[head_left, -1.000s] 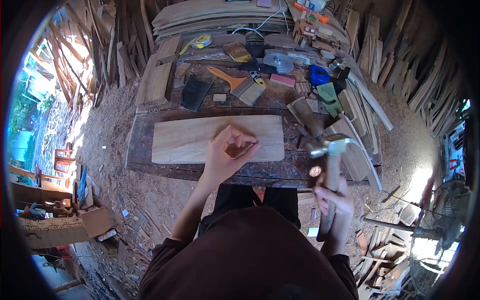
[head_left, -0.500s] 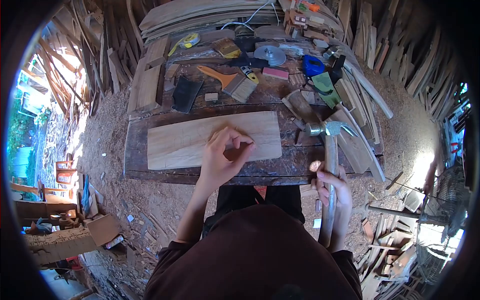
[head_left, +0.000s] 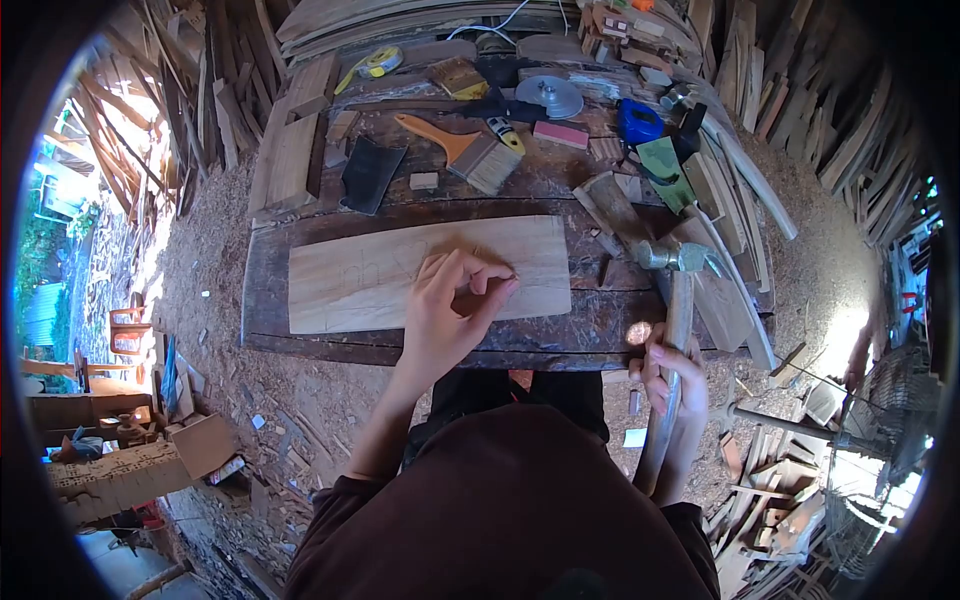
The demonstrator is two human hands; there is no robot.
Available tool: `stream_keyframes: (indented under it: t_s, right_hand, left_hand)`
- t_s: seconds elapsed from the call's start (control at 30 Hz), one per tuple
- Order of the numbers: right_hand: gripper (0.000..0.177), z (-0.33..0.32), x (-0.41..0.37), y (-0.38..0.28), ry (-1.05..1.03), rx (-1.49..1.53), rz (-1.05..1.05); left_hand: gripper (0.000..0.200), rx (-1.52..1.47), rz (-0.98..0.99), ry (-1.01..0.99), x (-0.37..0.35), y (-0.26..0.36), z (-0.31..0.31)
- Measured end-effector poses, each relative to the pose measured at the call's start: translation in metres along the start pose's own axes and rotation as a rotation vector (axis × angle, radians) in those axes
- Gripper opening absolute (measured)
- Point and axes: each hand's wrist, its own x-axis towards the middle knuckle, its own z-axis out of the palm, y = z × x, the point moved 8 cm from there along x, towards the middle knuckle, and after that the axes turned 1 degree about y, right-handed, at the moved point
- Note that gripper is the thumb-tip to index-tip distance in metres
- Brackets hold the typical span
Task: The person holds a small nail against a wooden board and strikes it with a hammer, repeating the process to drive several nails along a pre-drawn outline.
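Note:
A pale wooden board (head_left: 340, 285) with faint pencil marks lies along the near edge of the workbench. My left hand (head_left: 452, 305) is over its right half, thumb and index finger pinched together; anything between the fingertips is too small to name. At the bench's near right edge, my right hand (head_left: 672, 375) is wrapped round the handle of a claw hammer (head_left: 680, 310). The hammer stands roughly upright in the view, its metal head near some wood pieces, right of the board and apart from it.
On the workbench (head_left: 400, 345) lie an orange-handled brush (head_left: 465, 150), black sandpaper (head_left: 372, 177), a metal disc (head_left: 549, 96), a blue tape measure (head_left: 638, 120) and a pink block (head_left: 561, 134). Wood strips (head_left: 735, 250) line the right side. A fan (head_left: 880, 430) stands at right.
The view has shifted slightly. The hammer and my right hand appear a little further right, and my left hand keeps its pinch over the board.

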Motion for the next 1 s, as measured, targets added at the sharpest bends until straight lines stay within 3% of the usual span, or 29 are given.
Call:
stream_keyframes:
  t_s: [1.0]
  right_hand:
    - [0.012,0.003,-0.001,-0.002,0.004,-0.098,-0.028]
  left_hand:
    - [0.032,0.187,0.158,-0.062,0.003,0.019,-0.001]
